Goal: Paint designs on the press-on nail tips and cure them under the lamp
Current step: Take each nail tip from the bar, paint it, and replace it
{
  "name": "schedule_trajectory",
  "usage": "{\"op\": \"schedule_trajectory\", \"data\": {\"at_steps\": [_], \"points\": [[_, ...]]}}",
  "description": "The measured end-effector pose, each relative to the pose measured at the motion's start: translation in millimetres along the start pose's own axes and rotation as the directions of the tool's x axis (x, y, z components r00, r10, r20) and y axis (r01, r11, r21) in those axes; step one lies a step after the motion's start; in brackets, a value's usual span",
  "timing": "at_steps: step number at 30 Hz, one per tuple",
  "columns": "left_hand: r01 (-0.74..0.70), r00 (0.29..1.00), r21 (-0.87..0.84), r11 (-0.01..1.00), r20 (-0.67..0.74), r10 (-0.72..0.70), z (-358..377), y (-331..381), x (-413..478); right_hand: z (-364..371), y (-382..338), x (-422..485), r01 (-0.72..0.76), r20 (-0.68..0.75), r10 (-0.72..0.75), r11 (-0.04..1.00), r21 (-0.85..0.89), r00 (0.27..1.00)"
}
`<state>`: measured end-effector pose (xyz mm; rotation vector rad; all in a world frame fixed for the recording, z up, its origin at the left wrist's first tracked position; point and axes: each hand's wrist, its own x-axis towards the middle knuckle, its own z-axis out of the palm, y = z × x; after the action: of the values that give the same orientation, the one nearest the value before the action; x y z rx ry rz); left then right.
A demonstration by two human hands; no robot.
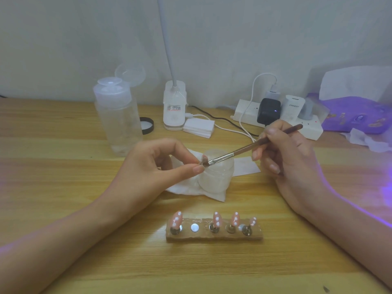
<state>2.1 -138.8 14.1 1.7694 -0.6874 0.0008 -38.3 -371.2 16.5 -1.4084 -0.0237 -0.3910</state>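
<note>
The left hand [161, 164] pinches one nail tip [203, 159] between thumb and forefinger, held above the jar [216, 175], well clear of the tabletop [63, 149]. The right hand [284, 153] grips the brush [244, 148] pen-fashion, its fingers [273, 132] closed round the handle. The brush slants from upper right down to lower left, and its bristles meet the tip's right side. The next stroke likely runs along the tip's length, so the left hand must keep it steady. Four dotted tips stand on the holder [214, 229], and one disc [194, 227] is bare.
</note>
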Motion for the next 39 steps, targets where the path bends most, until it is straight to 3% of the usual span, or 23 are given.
{"op": "schedule_trajectory", "data": {"at_steps": [4,23,29,33,39], "points": [[-0.004,1.0,0.024,1.0,-0.001,0.004,-0.1,-1.0,0.2,-0.7,-1.3,0.3,-0.022,-0.069,0.026,0.999,0.047,0.997],[-0.033,0.999,0.037,0.999,0.004,0.033,1.3,1.2,0.3,-0.8,0.7,2.1,-0.054,-0.066,0.057,0.997,0.047,0.996],[-0.057,0.998,0.037,0.998,0.014,0.056,1.7,2.1,-0.1,-1.7,0.1,0.6,0.001,-0.016,0.0,0.999,0.042,1.0],[-0.066,0.998,0.039,0.997,0.008,0.065,1.9,1.9,-0.1,-0.4,0.2,0.9,-0.034,-0.066,0.034,0.999,0.002,0.997],[-0.084,0.996,0.044,0.995,0.012,0.084,1.2,0.7,0.4,-1.5,-1.7,-0.3,0.02,-0.041,-0.017,0.998,0.062,0.999]]}}
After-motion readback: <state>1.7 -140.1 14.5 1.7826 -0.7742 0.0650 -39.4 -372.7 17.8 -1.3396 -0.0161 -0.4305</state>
